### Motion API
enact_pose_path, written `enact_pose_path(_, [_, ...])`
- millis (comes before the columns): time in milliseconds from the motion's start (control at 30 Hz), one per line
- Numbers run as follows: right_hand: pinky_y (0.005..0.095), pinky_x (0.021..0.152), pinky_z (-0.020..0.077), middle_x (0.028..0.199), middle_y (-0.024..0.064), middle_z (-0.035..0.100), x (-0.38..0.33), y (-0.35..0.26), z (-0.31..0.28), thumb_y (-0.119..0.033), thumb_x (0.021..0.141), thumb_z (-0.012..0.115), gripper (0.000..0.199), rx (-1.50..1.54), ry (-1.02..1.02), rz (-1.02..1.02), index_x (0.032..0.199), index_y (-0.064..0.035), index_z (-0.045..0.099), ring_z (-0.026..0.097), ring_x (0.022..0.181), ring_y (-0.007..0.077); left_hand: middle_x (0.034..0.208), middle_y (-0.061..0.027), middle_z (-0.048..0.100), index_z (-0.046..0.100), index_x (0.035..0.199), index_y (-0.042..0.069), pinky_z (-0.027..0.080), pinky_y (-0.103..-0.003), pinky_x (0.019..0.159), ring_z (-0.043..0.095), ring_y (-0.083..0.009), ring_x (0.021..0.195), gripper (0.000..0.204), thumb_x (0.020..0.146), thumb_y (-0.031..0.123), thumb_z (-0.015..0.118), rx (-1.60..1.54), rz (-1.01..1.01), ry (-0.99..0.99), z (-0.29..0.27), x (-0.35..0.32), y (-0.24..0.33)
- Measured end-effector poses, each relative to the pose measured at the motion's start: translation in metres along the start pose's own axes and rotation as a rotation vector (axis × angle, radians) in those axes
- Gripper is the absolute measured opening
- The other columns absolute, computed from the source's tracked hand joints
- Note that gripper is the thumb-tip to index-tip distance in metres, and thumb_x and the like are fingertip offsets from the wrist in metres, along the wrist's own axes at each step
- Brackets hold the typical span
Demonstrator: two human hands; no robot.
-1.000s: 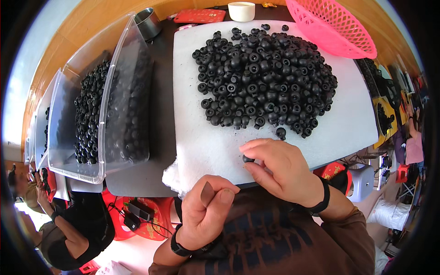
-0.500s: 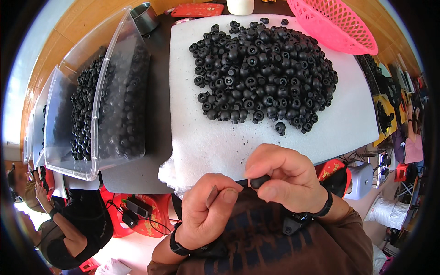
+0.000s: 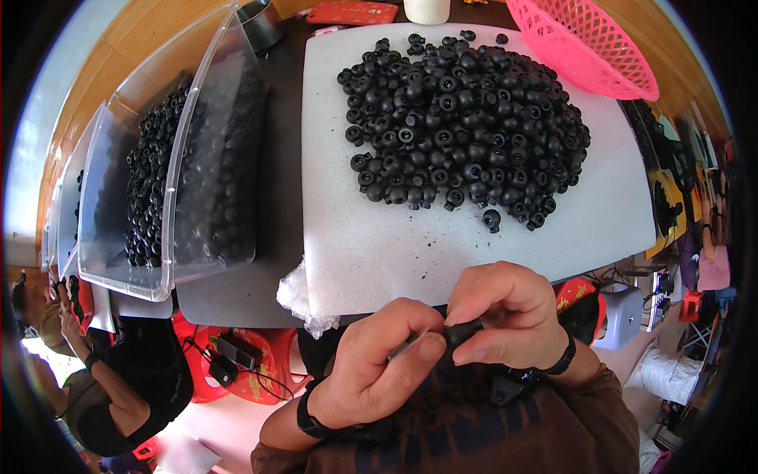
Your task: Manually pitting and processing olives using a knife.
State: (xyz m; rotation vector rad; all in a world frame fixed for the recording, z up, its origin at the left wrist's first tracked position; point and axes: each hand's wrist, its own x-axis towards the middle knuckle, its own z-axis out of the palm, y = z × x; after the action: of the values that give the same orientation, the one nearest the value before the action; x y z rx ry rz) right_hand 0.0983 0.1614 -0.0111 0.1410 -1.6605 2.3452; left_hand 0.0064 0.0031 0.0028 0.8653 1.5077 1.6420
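Observation:
My left hand pinches a small thin flat blade between thumb and forefinger; its full shape is partly hidden. In my right hand, thumb and fingers grip a small round black plastic piece. The two hands are close together over my lap, just off the near edge of a white foam sheet. The blade's tip lies close to the black piece; whether they touch I cannot tell. Farther back on the sheet is a large heap of round black plastic pieces, several with holes or short necks visible.
At left stands a clear plastic bin holding many black pieces. A pink mesh basket sits back right, near a white container and a metal cup. Crumpled clear plastic lies by the sheet. Another person sits at left.
My left hand has moved right, bringing the blade closer to the black piece. My right hand has shifted slightly right and down, still gripping that piece. The view has shifted a little.

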Motion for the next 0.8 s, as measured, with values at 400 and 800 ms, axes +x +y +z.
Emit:
enact_pose_path(400, [0.0176, 0.058, 0.0391, 0.091, 0.0049, 0.057, -0.0019, 0.0045, 0.0009, 0.001, 0.080, 0.062, 0.025, 0.085, 0.017, 0.056, 0.104, 0.0007, 0.054, 0.052, 0.070, 0.0046, 0.067, -0.0037, 0.050, 0.052, 0.089, 0.002, 0.037, -0.022, 0.053, 0.045, -0.0089, 0.057, 0.010, 0.088, 0.012, 0.051, -0.034, -0.020, 0.035, 0.0002, -0.0001, -0.0027])
enact_pose_path(800, [0.0196, 0.068, 0.0444, 0.091, 0.0066, 0.057, -0.0013, -0.0033, 0.0046, 0.003, 0.085, 0.055, 0.025, 0.123, -0.013, 0.160, 0.109, 0.0021, 0.047, 0.056, 0.081, 0.0076, 0.067, -0.0033, 0.052, 0.053, 0.087, 0.002, 0.038, -0.021, 0.053, 0.047, -0.0081, 0.057, 0.005, 0.087, 0.007, 0.051, -0.041, -0.032, 0.068, -0.0019, 0.0007, -0.0032])
